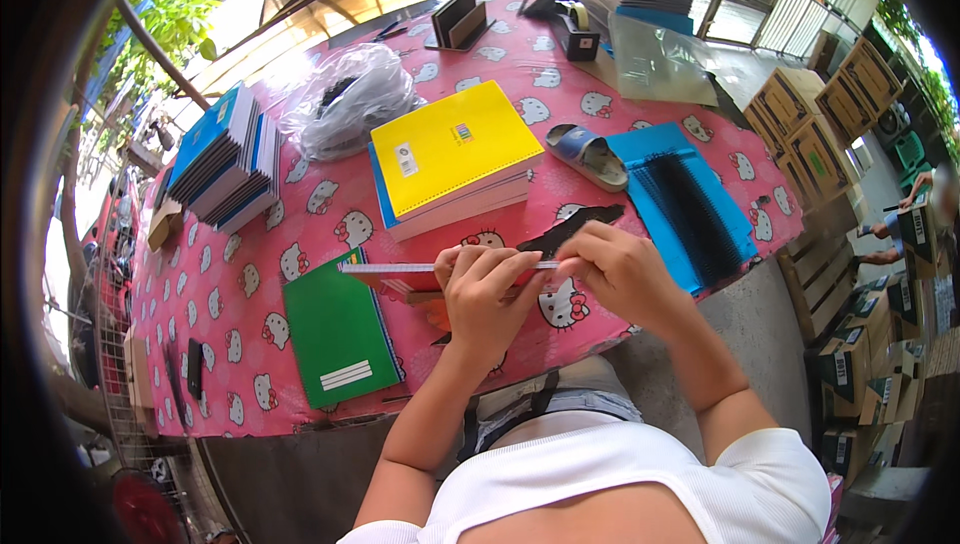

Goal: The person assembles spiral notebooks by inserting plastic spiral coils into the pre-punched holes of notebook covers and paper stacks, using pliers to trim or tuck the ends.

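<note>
Above the table's near edge I hold a notebook (392,269) almost edge-on, its white page edges up and a red cover below. My left hand (485,294) is closed around its middle, fingers over the top edge. At the notebook's right end the fingers of my right hand (620,269) are pinched together; what they grip is too small to make out. A green notebook (340,329) lies flat to the left. Just beyond my hands sits a stack of notebooks with a yellow cover (455,149) on top. A dark strip (570,231) lies behind my right hand.
Black binding coils (690,214) lie on blue covers (640,149) at right, near a slipper (588,156). Stacked blue notebooks (225,159) and a plastic bag (350,104) stand at left. A tape dispenser (577,32) is at the back; cardboard boxes (800,134) stand beyond the table.
</note>
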A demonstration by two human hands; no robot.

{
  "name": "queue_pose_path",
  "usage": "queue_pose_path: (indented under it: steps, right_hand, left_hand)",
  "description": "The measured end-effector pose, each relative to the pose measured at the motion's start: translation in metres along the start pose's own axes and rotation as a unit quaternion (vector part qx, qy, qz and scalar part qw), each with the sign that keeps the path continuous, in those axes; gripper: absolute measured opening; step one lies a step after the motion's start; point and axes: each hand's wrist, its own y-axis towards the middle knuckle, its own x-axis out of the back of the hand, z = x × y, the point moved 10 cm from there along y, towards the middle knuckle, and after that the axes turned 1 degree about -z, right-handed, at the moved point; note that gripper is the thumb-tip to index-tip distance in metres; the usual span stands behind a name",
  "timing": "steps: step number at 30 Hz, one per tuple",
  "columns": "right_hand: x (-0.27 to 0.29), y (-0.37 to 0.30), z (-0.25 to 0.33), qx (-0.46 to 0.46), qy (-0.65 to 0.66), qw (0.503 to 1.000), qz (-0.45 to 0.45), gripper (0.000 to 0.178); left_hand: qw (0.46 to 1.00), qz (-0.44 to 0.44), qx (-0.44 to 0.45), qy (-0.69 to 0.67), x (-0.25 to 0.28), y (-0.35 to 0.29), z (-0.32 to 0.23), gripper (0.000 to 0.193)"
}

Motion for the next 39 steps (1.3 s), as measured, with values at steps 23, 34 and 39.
queue_pose_path:
  steps: [23,34,39]
  right_hand:
    - [-0.009,-0.005,0.0,0.011,-0.033,0.998,0.055,0.026]
    - [-0.069,-0.001,-0.219,-0.175,-0.256,0.939,-0.147,0.042]
    - [-0.071,0.053,-0.297,-0.286,-0.287,0.911,0.072,0.054]
  left_hand:
    - [1.0,-0.008,0.008,0.013,-0.002,-0.001,-0.002,0.033]
    - [0.992,0.026,0.013,0.119,0.002,0.005,-0.01,0.042]
    - [0.995,0.052,0.053,0.069,-0.004,0.002,0.005,0.04]
